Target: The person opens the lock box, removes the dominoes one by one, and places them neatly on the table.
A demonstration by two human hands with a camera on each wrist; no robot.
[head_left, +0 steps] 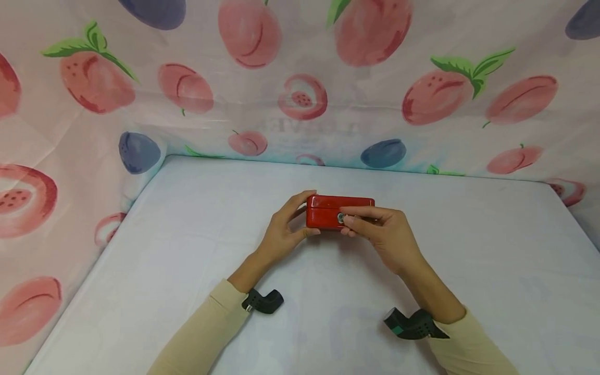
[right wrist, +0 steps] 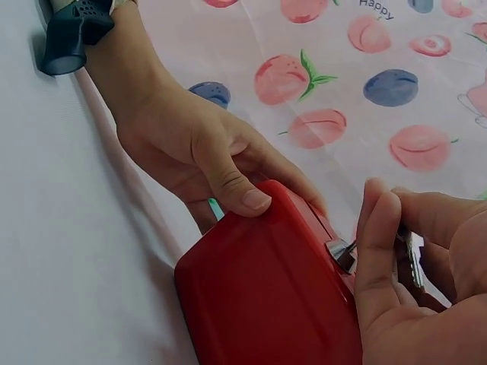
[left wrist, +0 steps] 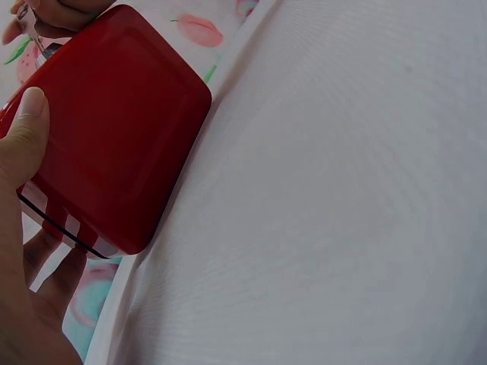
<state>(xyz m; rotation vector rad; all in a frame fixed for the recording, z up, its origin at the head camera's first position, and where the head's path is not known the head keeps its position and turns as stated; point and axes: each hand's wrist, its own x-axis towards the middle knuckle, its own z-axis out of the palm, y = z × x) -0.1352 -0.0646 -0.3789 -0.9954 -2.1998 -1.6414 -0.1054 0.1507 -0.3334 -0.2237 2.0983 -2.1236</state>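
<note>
A red cash box (head_left: 322, 215) is held over the middle of the white table, its front with the round silver lock (head_left: 340, 218) facing up toward the head camera. My left hand (head_left: 277, 235) grips the box's left end, thumb on the underside and fingers on the opposite face. With thumb and fingertips, my right hand (head_left: 395, 238) pinches a key at the lock. In the right wrist view, a second key (right wrist: 415, 262) hangs beside those fingers, and the lock (right wrist: 342, 257) shows close to the fingertips. The box's smooth bottom (left wrist: 125, 129) fills much of the left wrist view. Its lid is closed.
A white cloth covers the table (head_left: 140, 291). Behind and to the left hangs a curtain (head_left: 356, 94) printed with peaches and blue fruit. Black camera mounts (head_left: 264, 302) sit on both wrists, below the beige sleeves.
</note>
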